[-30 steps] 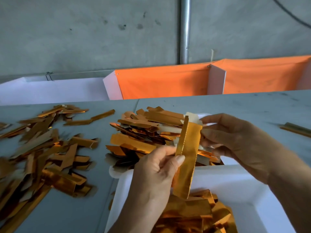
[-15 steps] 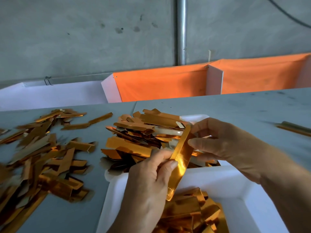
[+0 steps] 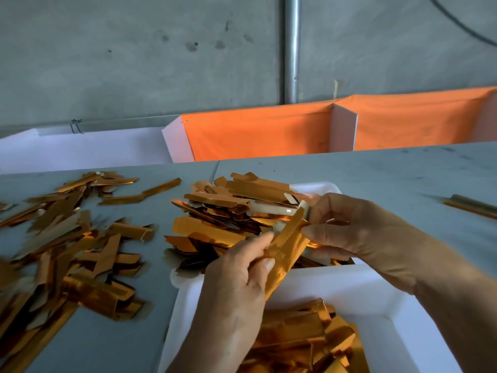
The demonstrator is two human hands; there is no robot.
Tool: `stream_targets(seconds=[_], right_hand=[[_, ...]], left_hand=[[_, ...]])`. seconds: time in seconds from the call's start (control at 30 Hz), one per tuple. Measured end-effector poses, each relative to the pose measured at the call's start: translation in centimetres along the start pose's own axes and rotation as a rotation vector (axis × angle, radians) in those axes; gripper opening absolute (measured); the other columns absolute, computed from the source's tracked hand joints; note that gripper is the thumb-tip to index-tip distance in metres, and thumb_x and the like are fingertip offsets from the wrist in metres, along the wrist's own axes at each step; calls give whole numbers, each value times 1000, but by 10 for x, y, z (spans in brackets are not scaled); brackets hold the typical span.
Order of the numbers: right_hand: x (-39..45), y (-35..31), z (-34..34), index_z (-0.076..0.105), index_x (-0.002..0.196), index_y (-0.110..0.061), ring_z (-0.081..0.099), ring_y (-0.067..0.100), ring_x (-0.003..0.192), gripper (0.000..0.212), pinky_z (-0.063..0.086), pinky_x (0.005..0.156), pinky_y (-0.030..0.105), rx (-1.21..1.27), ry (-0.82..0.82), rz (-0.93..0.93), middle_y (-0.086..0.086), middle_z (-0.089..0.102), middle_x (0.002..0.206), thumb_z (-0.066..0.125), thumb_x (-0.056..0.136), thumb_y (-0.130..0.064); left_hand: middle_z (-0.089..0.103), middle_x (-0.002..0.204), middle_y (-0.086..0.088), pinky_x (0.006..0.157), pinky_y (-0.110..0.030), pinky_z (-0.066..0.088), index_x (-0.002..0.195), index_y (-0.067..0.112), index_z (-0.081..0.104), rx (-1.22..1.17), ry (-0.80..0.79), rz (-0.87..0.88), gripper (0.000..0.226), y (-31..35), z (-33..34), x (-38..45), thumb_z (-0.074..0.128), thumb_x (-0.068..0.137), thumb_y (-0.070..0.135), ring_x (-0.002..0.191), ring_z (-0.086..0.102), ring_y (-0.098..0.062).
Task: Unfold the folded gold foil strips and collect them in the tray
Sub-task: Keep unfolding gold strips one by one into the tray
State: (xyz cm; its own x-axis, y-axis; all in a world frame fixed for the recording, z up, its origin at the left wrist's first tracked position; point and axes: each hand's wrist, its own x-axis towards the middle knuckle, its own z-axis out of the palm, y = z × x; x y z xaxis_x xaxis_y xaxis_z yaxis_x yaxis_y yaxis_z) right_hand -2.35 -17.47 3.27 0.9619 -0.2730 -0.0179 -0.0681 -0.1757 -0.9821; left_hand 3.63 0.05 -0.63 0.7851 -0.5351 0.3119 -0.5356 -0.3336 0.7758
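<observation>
While loose strips wait on the table (image 3: 376,173), a left hand (image 3: 234,294) and right hand (image 3: 357,232) pinch one gold foil strip (image 3: 286,249) at opposite ends — seemingly to open it — directly above the white tray (image 3: 349,289), where finished pieces land.

Crowded centre, open grey table to the right.

The left hand (image 3: 236,286) and right hand (image 3: 357,232) met over the near white tray (image 3: 376,292), blocking its far wall. Gold strips (image 3: 304,343) lay in that tray, its right side bare. A heaped pile (image 3: 228,211) stood just beyond the hands, and loose strips (image 3: 67,238) littered the table's left. The table (image 3: 390,173) lay bare to the right up to one stray strip (image 3: 470,205). Orange-lined bins (image 3: 258,133) closed the far edge.
</observation>
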Motion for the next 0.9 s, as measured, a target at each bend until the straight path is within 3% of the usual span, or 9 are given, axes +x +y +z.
stream_targets(seconds=[0.1, 0.23, 0.33, 0.43, 0.57, 0.63, 0.77, 0.9], right_hand=[[0, 0, -1, 69, 71, -22, 72, 23, 85, 12, 58, 77, 31, -43, -43, -55, 8, 70, 96, 73, 78, -13], [-1, 2, -2, 68, 74, -15, 72, 20, 82, 8, 57, 70, 24, -13, -62, -27, 7, 72, 89, 75, 74, -16], [-1, 1, 0, 70, 73, -17, 72, 24, 87, 7, 58, 72, 27, 39, -67, -24, 8, 71, 97, 76, 71, -19], [0, 2, -1, 70, 78, -11, 72, 20, 83, 5, 57, 69, 25, -23, -49, -7, 8, 72, 91, 74, 77, -15], [0, 4, -1, 69, 84, -3, 72, 14, 80, 15, 58, 69, 24, -64, -58, 42, 5, 74, 84, 73, 78, -16], [0, 4, -1, 72, 83, -7, 71, 14, 83, 13, 57, 70, 23, -72, -76, 51, 5, 73, 87, 73, 78, -18], [2, 6, 0, 75, 84, -8, 70, 18, 89, 9, 55, 68, 20, -76, -106, 79, 11, 73, 95, 68, 84, -14], [4, 11, 3, 73, 89, -3, 70, 15, 80, 13, 54, 65, 18, 11, -79, 73, 9, 74, 89, 66, 86, -13]], left_hand=[[56, 108, 30, 84, 2, 37, 120, 54, 45, -6, -22, 8, 47, -1, 1, 0, 51, 95, 14, 103, 47, 19], [49, 107, 37, 77, 8, 30, 110, 63, 39, 18, -35, -7, 47, -3, 0, 2, 46, 98, 18, 107, 37, 25], [45, 107, 40, 79, 8, 31, 127, 53, 43, 44, -26, -10, 42, -6, 1, 2, 44, 98, 21, 107, 43, 18], [43, 104, 38, 76, 9, 32, 132, 47, 43, 88, -12, -7, 43, -7, 2, 1, 43, 98, 20, 103, 45, 13], [42, 100, 41, 72, 11, 27, 121, 62, 37, 91, -26, 30, 53, -2, 2, 2, 44, 98, 14, 96, 32, 34], [41, 102, 40, 73, 12, 25, 126, 58, 37, 115, -30, 42, 53, -4, 2, 2, 42, 98, 14, 96, 26, 38], [40, 105, 34, 76, 10, 26, 137, 41, 41, 180, -15, 82, 48, -8, 5, 2, 42, 98, 13, 98, 29, 34], [43, 119, 26, 92, -5, 36, 142, 39, 33, 171, 16, 132, 51, -4, 9, -1, 47, 94, 39, 111, 41, 8]])
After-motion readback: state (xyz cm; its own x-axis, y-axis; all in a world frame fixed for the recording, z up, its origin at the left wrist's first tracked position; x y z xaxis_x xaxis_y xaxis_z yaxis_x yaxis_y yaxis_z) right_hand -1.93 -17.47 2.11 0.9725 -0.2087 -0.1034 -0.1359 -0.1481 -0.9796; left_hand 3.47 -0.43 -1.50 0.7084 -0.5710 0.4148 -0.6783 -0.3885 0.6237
